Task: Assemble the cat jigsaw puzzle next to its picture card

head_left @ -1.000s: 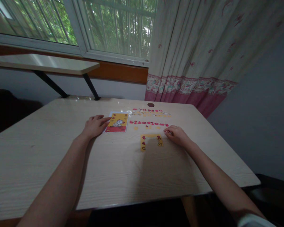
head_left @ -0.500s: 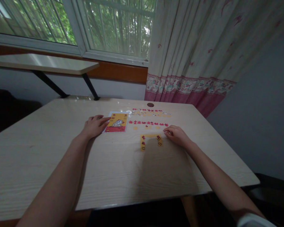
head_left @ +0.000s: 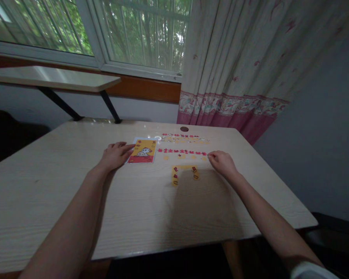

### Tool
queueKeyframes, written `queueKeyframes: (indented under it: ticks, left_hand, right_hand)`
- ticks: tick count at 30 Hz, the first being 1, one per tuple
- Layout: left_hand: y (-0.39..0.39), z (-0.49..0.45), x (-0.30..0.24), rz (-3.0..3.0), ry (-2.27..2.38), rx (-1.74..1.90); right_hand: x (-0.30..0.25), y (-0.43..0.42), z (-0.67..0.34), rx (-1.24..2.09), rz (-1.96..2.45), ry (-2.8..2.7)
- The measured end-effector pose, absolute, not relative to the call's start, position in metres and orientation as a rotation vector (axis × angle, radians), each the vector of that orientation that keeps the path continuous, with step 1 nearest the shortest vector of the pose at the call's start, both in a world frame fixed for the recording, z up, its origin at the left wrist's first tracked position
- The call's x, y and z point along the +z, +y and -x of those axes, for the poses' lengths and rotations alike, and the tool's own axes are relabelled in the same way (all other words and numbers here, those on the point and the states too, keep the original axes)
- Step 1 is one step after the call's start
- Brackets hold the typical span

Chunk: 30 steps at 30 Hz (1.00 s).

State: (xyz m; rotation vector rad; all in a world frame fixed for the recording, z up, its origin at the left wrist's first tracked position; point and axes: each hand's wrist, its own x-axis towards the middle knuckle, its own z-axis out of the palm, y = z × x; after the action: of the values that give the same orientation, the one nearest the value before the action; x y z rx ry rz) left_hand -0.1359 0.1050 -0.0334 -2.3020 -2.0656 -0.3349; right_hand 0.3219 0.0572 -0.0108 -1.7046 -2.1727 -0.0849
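My left hand lies spread on the table, its fingertips on the left edge of a picture card with a white cartoon animal on yellow and red. My right hand has thumb and finger pinched at the right end of a row of red jigsaw pieces; what the pinch holds, if anything, is too small to make out. Just below that row lie several loose yellow pieces. Nearer me, joined yellow jigsaw pieces form a frame open at the bottom, with red and dark marks.
More rows of small pieces lie further back, near a round cable hole. A raised shelf on black legs stands at the back left. Beyond the table are a window and a curtain.
My right hand has moved slightly right and away from me, showing a yellow piece near the row's right end. My left hand stays on the card.
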Motion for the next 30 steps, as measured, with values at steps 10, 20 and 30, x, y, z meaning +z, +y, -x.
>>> queueKeyframes:
  ticks: [10,20,30]
  left_hand:
    - [0.103,0.135,-0.029,2.315,-1.944,-0.35]
    - [0.076,0.059,0.004,2.461,-1.62,-0.387]
    - [0.039,-0.03,-0.001,2.782,-1.246,-0.393]
  right_hand:
    - [-0.01,0.054,-0.314,-0.035,1.701,-2.223]
    - [-0.013,0.056,-0.313,-0.021,1.679,-2.259]
    - [-0.013,0.055,-0.313,0.006,1.638,-2.268]
